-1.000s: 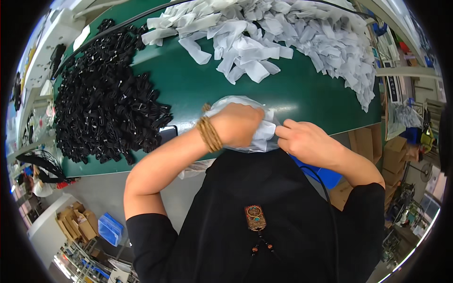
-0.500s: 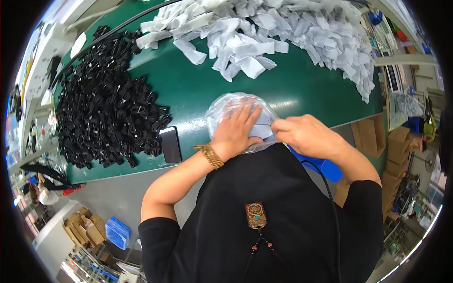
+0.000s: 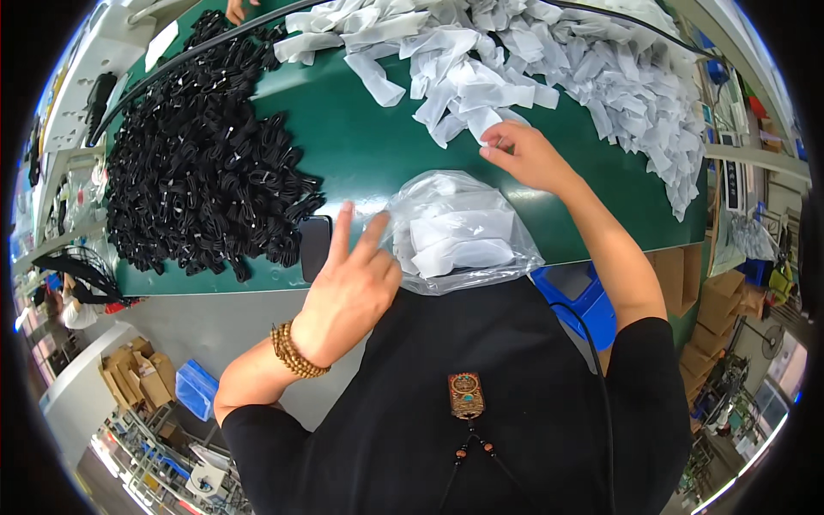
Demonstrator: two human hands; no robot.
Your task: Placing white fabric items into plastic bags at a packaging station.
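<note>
A clear plastic bag (image 3: 446,184) with several white packets (image 3: 463,230) inside lies at the table's near edge, in front of me. Just left of it, my left hand (image 3: 348,296) is raised with fingers spread and holds nothing; a beaded bracelet circles the wrist. Beyond the bag, my right hand (image 3: 532,161) reaches to the near tip of a heap of white packets (image 3: 481,77). Its fingertips touch or nearly touch one packet there, thumb and forefinger apart.
A large heap of bundled black cables (image 3: 202,180) covers the left of the green table (image 3: 352,146). A phone (image 3: 316,249) lies beside it. Another person's hand (image 3: 239,10) shows at the far edge. A blue stool (image 3: 584,300) and cardboard boxes (image 3: 678,279) stand below at right.
Both hands have come off the plastic bag. My left hand moved left and nearer to me; my right hand went forward to the white packets. Another person's hand has appeared at the far left.
</note>
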